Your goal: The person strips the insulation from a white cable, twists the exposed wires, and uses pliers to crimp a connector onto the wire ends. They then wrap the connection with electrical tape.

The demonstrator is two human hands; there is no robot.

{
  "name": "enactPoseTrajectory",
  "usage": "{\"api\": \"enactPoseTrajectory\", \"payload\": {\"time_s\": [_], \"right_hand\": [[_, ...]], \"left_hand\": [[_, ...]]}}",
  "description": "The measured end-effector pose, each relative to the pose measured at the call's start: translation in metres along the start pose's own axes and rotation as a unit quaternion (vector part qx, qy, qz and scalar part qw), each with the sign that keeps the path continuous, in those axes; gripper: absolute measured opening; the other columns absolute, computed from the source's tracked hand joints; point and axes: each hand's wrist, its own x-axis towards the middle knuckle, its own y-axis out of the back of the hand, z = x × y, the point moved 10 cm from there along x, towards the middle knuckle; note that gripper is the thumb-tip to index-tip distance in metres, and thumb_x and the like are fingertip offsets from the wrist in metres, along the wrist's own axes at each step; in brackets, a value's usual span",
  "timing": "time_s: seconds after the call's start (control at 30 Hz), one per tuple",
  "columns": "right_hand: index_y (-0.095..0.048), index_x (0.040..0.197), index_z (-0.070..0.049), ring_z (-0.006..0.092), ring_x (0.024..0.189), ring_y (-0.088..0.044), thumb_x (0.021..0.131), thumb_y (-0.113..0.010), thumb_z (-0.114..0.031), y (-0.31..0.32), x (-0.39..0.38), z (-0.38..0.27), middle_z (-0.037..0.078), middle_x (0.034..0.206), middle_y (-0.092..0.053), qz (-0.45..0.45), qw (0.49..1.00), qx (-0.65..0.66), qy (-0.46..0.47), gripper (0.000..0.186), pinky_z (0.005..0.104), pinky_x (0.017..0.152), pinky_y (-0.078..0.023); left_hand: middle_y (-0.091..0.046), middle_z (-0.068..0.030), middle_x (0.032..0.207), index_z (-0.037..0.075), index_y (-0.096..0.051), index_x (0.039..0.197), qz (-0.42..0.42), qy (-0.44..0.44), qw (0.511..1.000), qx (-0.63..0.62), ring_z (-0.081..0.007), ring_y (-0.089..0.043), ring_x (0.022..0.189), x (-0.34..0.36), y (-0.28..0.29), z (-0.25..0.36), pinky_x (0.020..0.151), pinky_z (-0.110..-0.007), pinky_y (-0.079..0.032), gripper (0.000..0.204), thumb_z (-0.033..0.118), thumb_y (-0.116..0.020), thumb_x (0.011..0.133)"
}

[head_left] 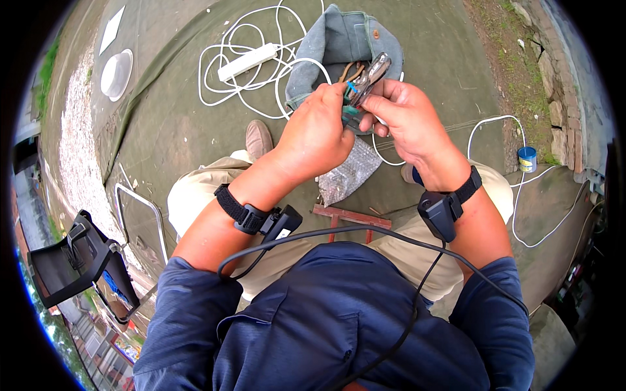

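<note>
- Seen from above, a seated person in a navy shirt and beige trousers brings both bare hands together in front of the knees, apparently so that the small work stays in plain sight.
- The left hand (319, 127) has its fingers curled in narrowly around a white cable (308, 60), which arcs in from the upper left. The grip seems meant to steady it; the fingers hide how much they cover.
- The right hand (407, 120) pinches metal pliers (378, 68) between thumb and fingers, the head angled up and away, probably so that tool and cable can meet. Whether the jaws are parted cannot be told.
- A short blue wire (352, 86) shows in the gap between the hands, close against the pliers.
- Cable and pliers are both held up in front of a blue-grey cloth bag (319, 39), which sits open on a green tarpaulin (443, 58), likely placed there for easy reach.
- Left of the bag, more white cable lies in loose loops around a white power strip (248, 62), perhaps to leave slack.
- Nearer the person, a crumpled silvery sheet (349, 173) lies between the feet, with a red wooden frame (352, 216) behind it.
- Well to the right, a blue can (527, 158) stands by a thin white cord.
- Each wrist wears a black strapped device, possibly strapped to leave the fingers free.
</note>
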Motion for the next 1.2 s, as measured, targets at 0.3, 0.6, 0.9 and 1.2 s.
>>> {"api": "enactPoseTrajectory", "payload": {"time_s": [0.3, 0.6, 0.9, 1.2], "right_hand": [[-0.066, 0.098, 0.002, 0.0111, 0.071, -0.065, 0.093, -0.065, -0.01, 0.004, -0.001, -0.019, 0.005, 0.092, -0.07, -0.015, 0.997, -0.055, 0.045, 0.013, 0.0235, 0.06, -0.048], [-0.069, 0.098, 0.005, 0.01, 0.071, -0.064, 0.09, -0.065, -0.009, 0.002, -0.002, -0.028, 0.005, 0.088, -0.07, -0.016, 0.992, -0.089, 0.086, 0.017, 0.0257, 0.064, -0.051], [-0.067, 0.093, 0.004, 0.0097, 0.067, -0.063, 0.091, -0.064, -0.01, 0.002, -0.003, -0.028, 0.006, 0.085, -0.069, -0.022, 0.987, -0.133, 0.09, 0.015, 0.0255, 0.061, -0.051], [-0.066, 0.095, 0.004, 0.0094, 0.063, -0.061, 0.092, -0.063, -0.011, -0.002, -0.006, -0.03, 0.006, 0.085, -0.069, -0.03, 0.989, -0.113, 0.086, 0.016, 0.0248, 0.058, -0.05]], "left_hand": [[-0.064, -0.0259, 0.108, -0.004, -0.053, 0.124, 0.0, 0.047, 0.999, -0.004, -0.0438, -0.065, 0.098, 0.004, 0.008, -0.002, 0.083, -0.048, -0.052, 0.047, 0.014, -0.072, 0.084], [-0.062, -0.0255, 0.103, -0.007, -0.051, 0.12, -0.023, 0.057, 0.997, -0.039, -0.0428, -0.064, 0.096, 0.004, 0.007, 0.004, 0.083, -0.048, -0.052, 0.046, 0.011, -0.072, 0.083], [-0.06, -0.0268, 0.101, -0.005, -0.05, 0.117, -0.022, 0.005, 0.999, -0.037, -0.0452, -0.063, 0.093, 0.002, 0.002, 0.008, 0.077, -0.049, -0.051, 0.041, 0.012, -0.07, 0.085], [-0.061, -0.0256, 0.099, -0.005, -0.049, 0.118, -0.008, 0.006, 1.0, -0.026, -0.0453, -0.063, 0.09, 0.002, 0.001, 0.007, 0.076, -0.049, -0.051, 0.044, 0.012, -0.072, 0.084]]}}
